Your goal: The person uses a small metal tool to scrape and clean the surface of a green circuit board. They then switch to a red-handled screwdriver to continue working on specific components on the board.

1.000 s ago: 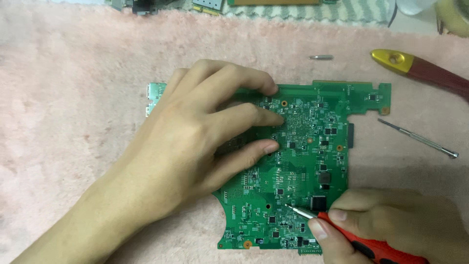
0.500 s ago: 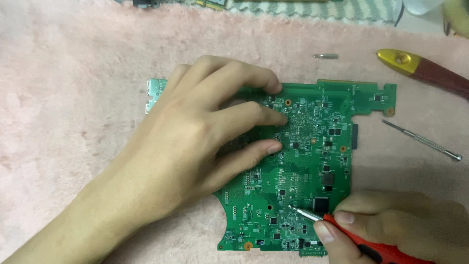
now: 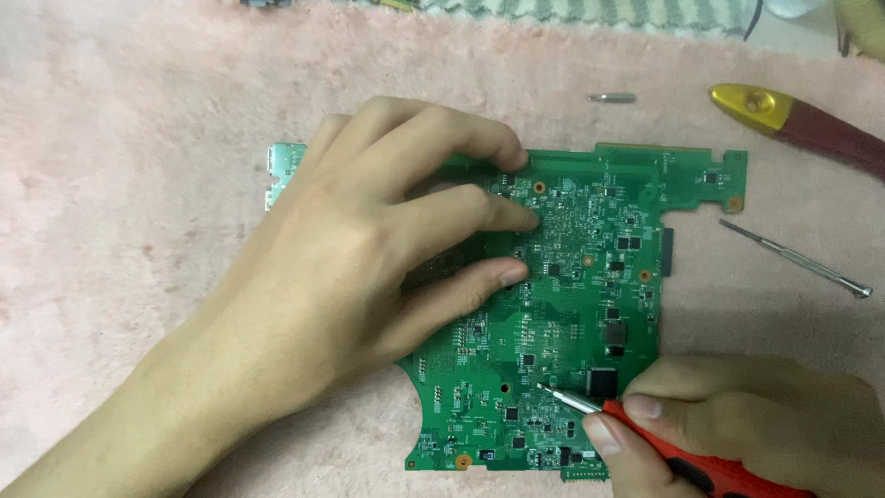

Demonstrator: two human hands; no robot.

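I see my left hand lying flat on the green circuit board, fingers slightly spread and pressing it down onto the pink fuzzy mat. My right hand sits at the board's lower right corner, thumb and fingers pinched around a red-handled screwdriver. Its long axis runs from lower right up to the left, and the metal tip touches the board just left of a black square chip, below my left fingertips and well apart from them. The right hand is by far the nearer one to that spot. A loose metal rod, a small bit and a yellow-and-red tool lie off to the right
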